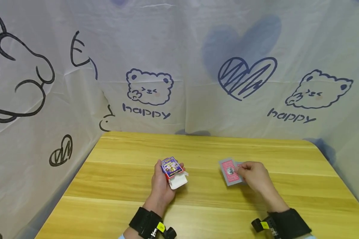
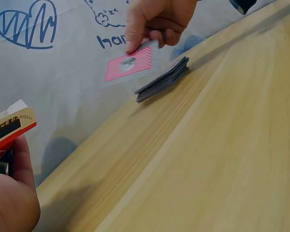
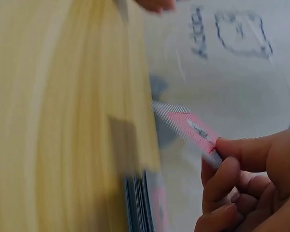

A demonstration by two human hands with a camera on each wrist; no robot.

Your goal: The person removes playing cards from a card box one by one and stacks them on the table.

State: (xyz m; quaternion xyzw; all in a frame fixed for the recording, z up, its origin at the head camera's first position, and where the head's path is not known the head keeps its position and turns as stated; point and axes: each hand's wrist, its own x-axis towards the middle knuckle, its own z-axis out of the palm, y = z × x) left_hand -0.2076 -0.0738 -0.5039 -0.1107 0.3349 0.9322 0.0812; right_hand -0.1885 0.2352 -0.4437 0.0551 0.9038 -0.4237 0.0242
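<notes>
My left hand (image 1: 162,190) grips a small purple, white and red card box (image 1: 172,167), its white end flap (image 1: 178,181) folded out toward me. In the left wrist view the side of the box (image 2: 12,126) shows above the palm. Over to the right, my right hand (image 1: 255,176) pinches a playing card (image 1: 228,169) between thumb and fingers, its red-patterned back facing up. Just below that card a stack of playing cards (image 2: 163,82) lies on the table; the head view mostly hides it behind the card and hand.
Both hands are over a yellow wood-grain table (image 1: 203,219). White cloth (image 1: 194,66) with drawn bears, hearts and lettering hangs behind it and along the sides. Each wrist wears a black band (image 1: 290,224) with a small camera.
</notes>
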